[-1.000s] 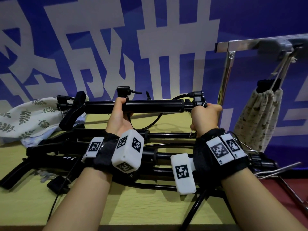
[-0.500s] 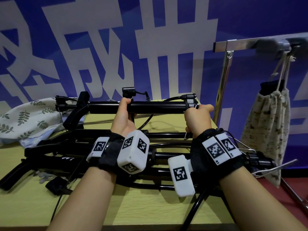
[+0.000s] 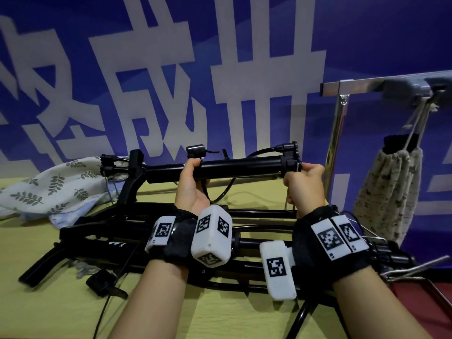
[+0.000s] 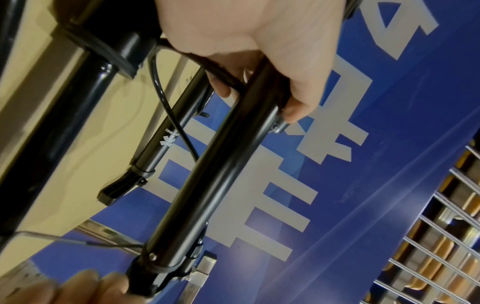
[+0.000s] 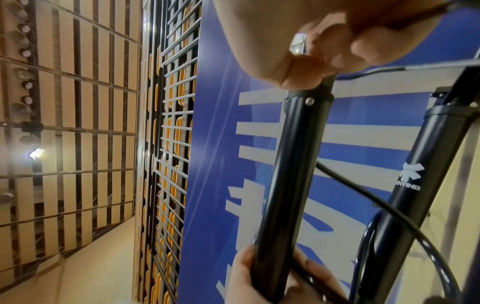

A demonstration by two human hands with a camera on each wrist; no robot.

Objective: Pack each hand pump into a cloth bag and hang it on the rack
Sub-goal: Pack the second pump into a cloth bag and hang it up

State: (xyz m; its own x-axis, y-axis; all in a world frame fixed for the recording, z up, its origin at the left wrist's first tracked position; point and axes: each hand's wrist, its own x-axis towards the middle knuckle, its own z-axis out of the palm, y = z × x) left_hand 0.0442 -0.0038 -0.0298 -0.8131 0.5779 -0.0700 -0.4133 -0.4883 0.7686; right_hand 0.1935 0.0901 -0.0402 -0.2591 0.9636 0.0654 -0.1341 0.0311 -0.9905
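I hold a black hand pump level above the table with both hands. My left hand grips the barrel near its middle, and a thin black hose runs under the fingers. My right hand grips the pump's right end, where a thin metal wire foot hangs down. Several more black pumps lie piled on the table below my wrists. A leaf-print cloth bag lies crumpled at the far left. A speckled cloth bag hangs by its cord from the metal rack on the right.
The yellow-green table runs up to a blue wall with large white characters. The rack's chrome post stands just right of my right hand. Wire feet of the piled pumps stick out at the right, over a red surface.
The held pump has risen a little and shifted slightly left, away from the rack post; both hands keep their grip.
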